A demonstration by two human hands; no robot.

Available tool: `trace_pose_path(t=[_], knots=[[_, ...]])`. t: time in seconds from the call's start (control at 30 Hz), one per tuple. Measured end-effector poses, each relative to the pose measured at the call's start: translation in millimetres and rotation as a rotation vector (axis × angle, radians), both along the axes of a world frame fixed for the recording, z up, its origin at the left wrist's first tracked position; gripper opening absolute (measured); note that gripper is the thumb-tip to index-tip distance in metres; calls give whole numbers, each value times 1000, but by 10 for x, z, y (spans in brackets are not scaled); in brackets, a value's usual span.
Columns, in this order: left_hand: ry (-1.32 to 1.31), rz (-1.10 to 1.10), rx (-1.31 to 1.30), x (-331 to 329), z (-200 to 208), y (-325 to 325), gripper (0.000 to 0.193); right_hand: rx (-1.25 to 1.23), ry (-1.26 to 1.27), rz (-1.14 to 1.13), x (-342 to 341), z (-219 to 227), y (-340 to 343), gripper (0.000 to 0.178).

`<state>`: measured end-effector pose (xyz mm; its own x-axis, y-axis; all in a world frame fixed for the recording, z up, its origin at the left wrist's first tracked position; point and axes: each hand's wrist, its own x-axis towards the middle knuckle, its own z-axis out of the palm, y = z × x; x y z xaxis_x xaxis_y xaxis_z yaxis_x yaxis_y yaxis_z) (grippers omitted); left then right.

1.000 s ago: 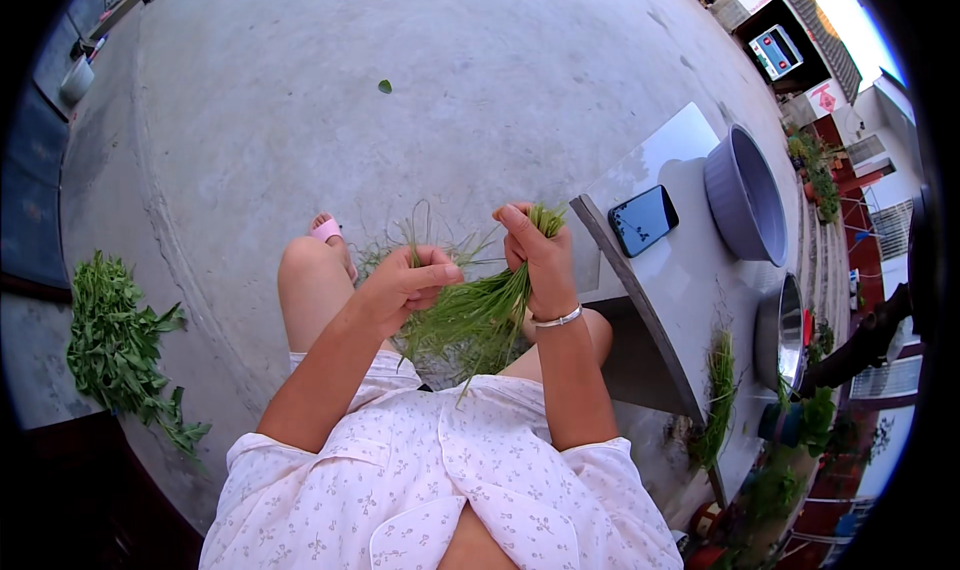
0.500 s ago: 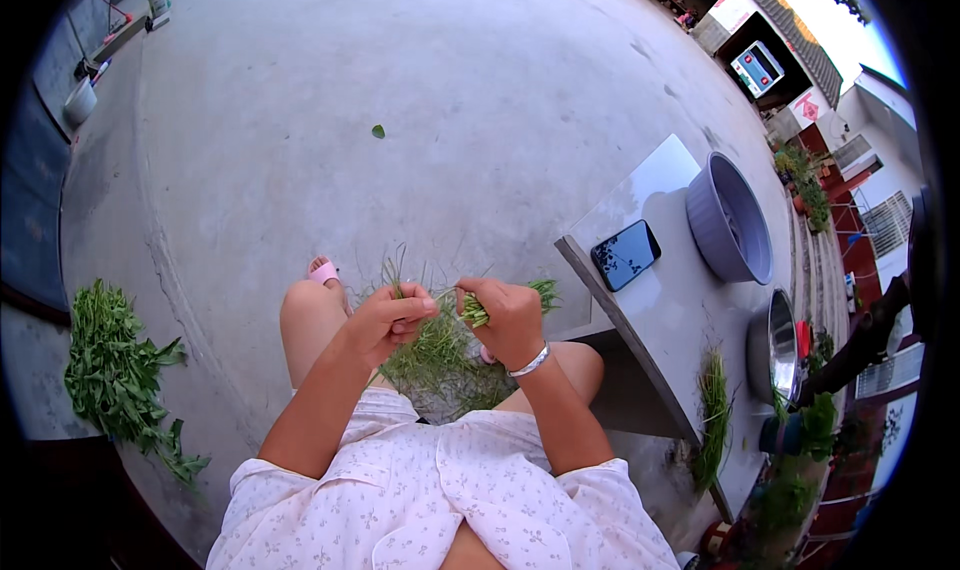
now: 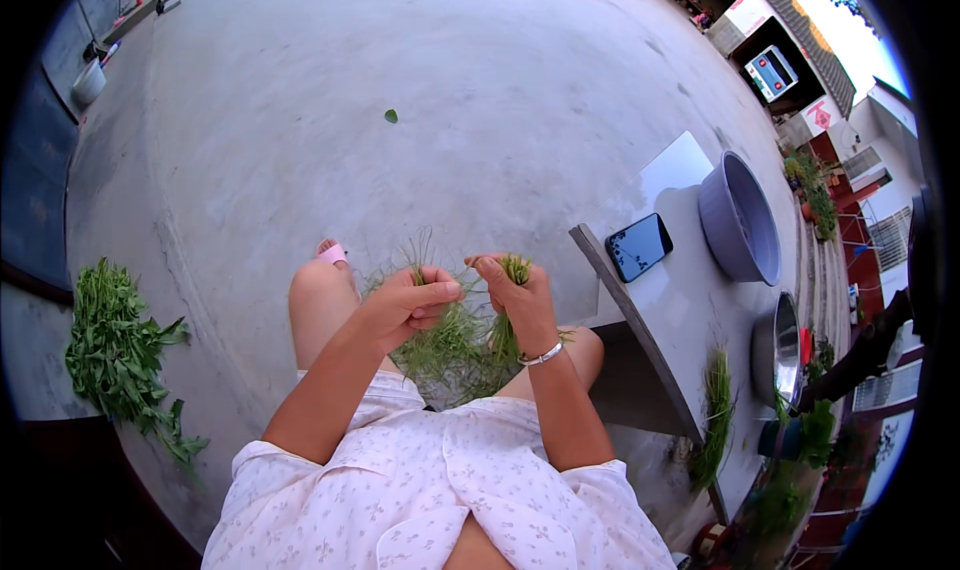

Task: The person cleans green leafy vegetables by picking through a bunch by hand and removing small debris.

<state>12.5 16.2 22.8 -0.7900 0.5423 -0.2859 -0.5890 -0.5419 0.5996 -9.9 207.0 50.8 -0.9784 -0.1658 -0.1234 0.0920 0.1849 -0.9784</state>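
Note:
My left hand (image 3: pixel 408 308) is closed in a pinch, with thin green strands (image 3: pixel 418 260) sticking up past its fingers. Close beside it on the right, my right hand (image 3: pixel 528 305) grips a bunch of slender green stems (image 3: pixel 506 340); its cut-looking ends rise above the fist and the rest hangs below. The thumb and forefinger of that hand point toward the left one, with a small gap between the hands. Beneath both, between my knees, a loose heap of grassy green trimmings (image 3: pixel 448 350) lies on the concrete.
On the right stands a low table (image 3: pixel 665 185) bearing a phone (image 3: pixel 638 248), a purple basin (image 3: pixel 740 220), a metal bowl (image 3: pixel 777 350) and another bunch of green stems (image 3: pixel 714 420). A pile of leafy greens (image 3: pixel 115 345) lies on the ground at left. One leaf (image 3: pixel 391 116) lies farther out.
My right hand has turned, so the stem bunch now stands more upright instead of pointing right. Both hands have shifted slightly right and up in the picture, and the view has moved a little.

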Motion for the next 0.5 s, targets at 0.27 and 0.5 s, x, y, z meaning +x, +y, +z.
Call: trace_pose_path(t=[0.27, 0.5], knots=[[30, 16, 44, -13, 4, -16, 32, -345, -122, -62, -64, 86, -1, 24], [11, 22, -29, -5, 41, -27, 37, -267, -145, 163, -59, 142, -130, 14]])
